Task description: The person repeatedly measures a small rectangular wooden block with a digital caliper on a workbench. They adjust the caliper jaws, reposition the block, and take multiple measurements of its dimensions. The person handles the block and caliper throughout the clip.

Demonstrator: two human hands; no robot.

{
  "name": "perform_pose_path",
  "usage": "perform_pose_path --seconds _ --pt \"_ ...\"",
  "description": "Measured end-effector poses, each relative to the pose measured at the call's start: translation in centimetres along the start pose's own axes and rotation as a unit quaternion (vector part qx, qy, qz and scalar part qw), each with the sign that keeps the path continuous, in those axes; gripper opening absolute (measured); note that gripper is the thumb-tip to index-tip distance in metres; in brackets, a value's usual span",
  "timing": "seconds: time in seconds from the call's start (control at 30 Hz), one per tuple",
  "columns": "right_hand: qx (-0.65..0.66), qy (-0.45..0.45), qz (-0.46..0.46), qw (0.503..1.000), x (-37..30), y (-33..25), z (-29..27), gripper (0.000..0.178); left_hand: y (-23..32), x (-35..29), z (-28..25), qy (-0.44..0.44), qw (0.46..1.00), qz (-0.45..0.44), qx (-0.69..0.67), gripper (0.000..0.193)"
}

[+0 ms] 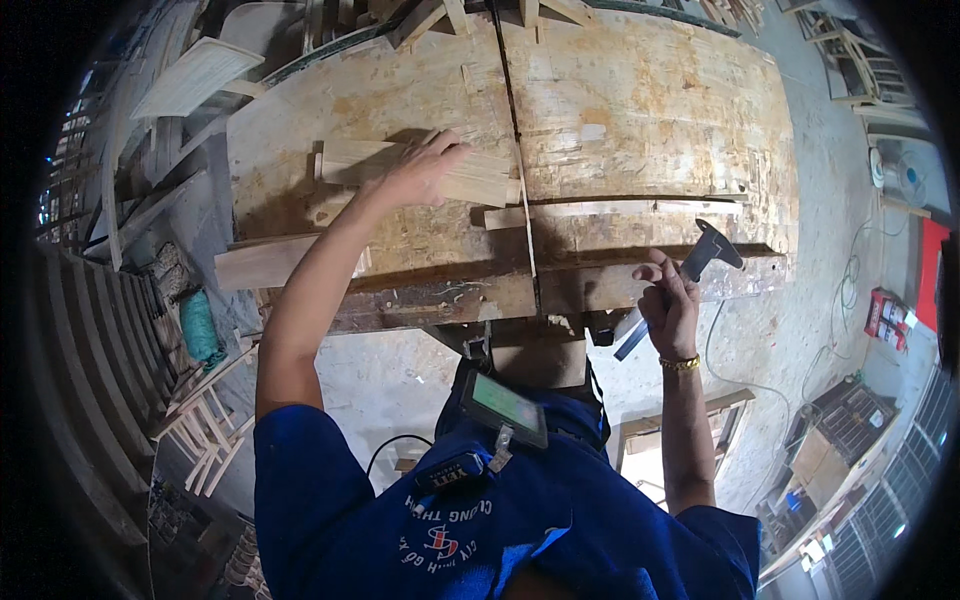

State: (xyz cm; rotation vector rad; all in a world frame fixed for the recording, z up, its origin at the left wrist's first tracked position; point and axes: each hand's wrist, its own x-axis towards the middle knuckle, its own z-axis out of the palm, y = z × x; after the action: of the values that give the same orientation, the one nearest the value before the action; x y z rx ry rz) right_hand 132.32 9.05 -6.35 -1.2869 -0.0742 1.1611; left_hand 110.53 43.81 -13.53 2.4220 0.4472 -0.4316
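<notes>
My left hand (428, 168) reaches over a flat, pale wooden board (354, 162) on the left half of the workbench. Its fingers lie across the board and the thumb is at the near edge, gripping it. Under the board's ends, bits of another wooden piece (318, 165) stick out. My right hand (670, 304) is raised at the bench's near edge, closed around a dark caliper (712, 250). The caliper's jaws point up and away, and its beam shows below the hand. A long narrow wooden strip (610, 212) lies across the bench in front of it.
The worn workbench (650, 110) has a dark gap down its middle and a recess along the near side. Another board (270, 262) overhangs its left edge. Wooden frames (205, 435) stand at the left. A cable (735, 375) runs over the floor at right.
</notes>
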Motion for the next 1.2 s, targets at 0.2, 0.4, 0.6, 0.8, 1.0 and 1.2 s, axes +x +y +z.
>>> perform_pose_path --seconds 0.2,0.4,0.6,0.8,1.0,1.2 --pt "0.015 0.016 -0.003 1.000 -0.2 1.5 0.2 0.032 2.6 0.0 2.0 0.069 0.994 -0.044 0.074 0.087" --pt "0.003 0.031 0.011 0.999 0.7 3.0 0.6 0.030 3.8 1.6 2.8 0.072 0.997 -0.001 0.035 0.087" --pt "0.020 0.028 0.046 0.998 0.4 5.2 0.9 0.029 5.0 1.8 2.2 0.027 0.998 -0.056 0.004 0.084" --pt "0.000 0.029 0.054 0.998 0.1 5.5 1.3 0.029 4.2 1.5 3.9 0.062 0.996 -0.059 -0.002 0.080" --pt "-0.001 0.026 0.055 0.998 0.1 5.4 1.3 0.029 4.5 1.2 3.6 0.056 0.998 -0.040 -0.015 0.081" --pt "0.024 0.035 0.066 0.997 0.3 5.6 1.1 0.028 4.9 1.1 3.4 0.059 0.996 -0.056 -0.027 0.082"
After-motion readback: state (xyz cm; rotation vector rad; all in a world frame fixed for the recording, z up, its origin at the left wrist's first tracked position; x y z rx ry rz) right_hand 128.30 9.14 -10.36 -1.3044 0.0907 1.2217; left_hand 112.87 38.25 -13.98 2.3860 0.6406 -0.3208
